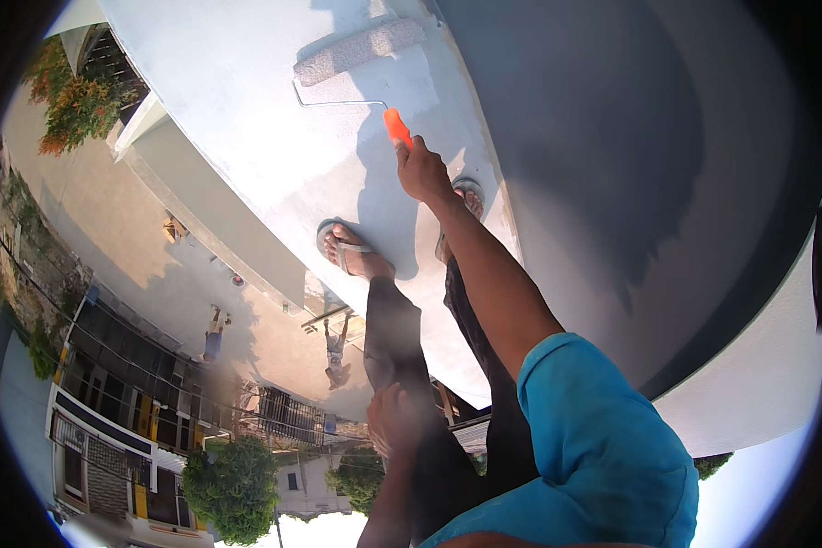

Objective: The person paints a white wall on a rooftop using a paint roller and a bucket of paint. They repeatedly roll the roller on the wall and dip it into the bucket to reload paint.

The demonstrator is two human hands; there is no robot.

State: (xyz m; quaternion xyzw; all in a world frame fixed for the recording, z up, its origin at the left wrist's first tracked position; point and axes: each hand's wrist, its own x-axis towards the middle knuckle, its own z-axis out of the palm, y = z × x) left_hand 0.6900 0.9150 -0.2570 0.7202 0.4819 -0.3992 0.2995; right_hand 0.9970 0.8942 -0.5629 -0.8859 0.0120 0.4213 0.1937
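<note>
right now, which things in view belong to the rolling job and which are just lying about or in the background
In the job:
paint roller with an orange handle, in the right hand
pale ledge under the roller

Just about:
small reddish object on the ground below, too small to identify
green-and-orange tree
rounded green tree

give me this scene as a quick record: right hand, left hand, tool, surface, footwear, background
right hand: gripping the orange handle
left hand: by the dark trousers, contact unclear
tool: paint roller, sleeve pale grey
surface: pale ledge, partly shadowed
footwear: sandals
background: people below, trees, buildings
</note>
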